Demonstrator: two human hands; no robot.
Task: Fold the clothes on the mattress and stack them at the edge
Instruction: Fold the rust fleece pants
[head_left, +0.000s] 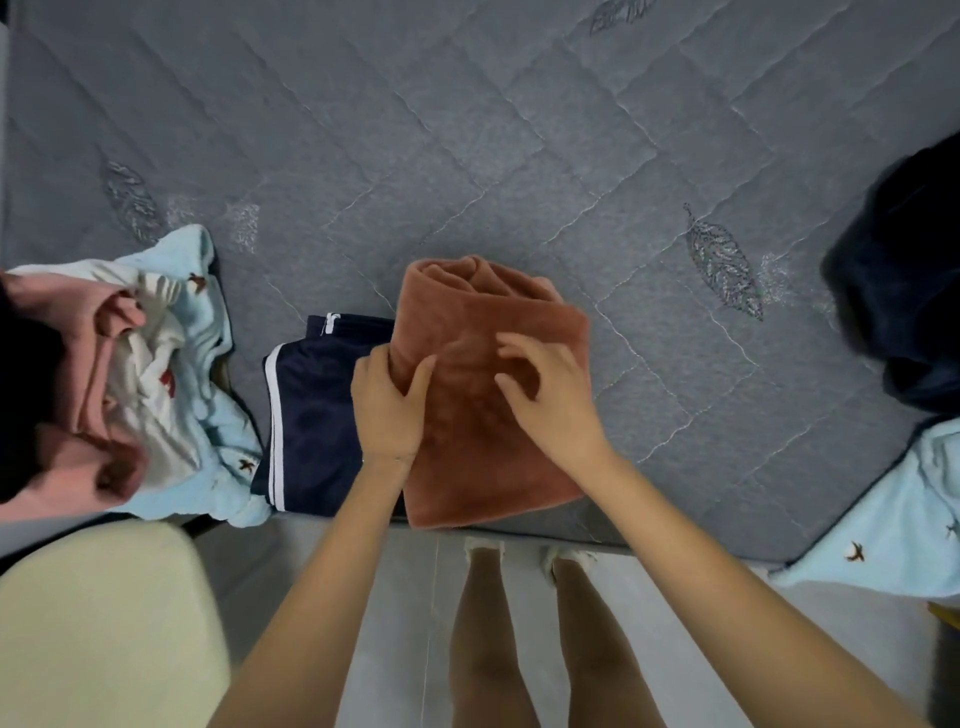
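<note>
A folded rust-brown fleece garment (488, 447) lies at the near edge of the grey quilted mattress (467, 156). It partly covers folded navy shorts with white stripes (306, 415) on its left. My left hand (387, 402) grips the fleece's left side, thumb on top. My right hand (550, 389) rests on the fleece's upper right part with fingers bent and spread, holding nothing. A heap of unfolded clothes (140, 374), pink, white and light blue, sits at the left edge.
A dark navy garment (904, 291) lies at the right edge, with a light blue patterned cloth (904, 525) below it at the mattress corner. A cream cushion or seat (104, 623) stands by the bed at lower left. My legs stand on the pale floor (395, 597).
</note>
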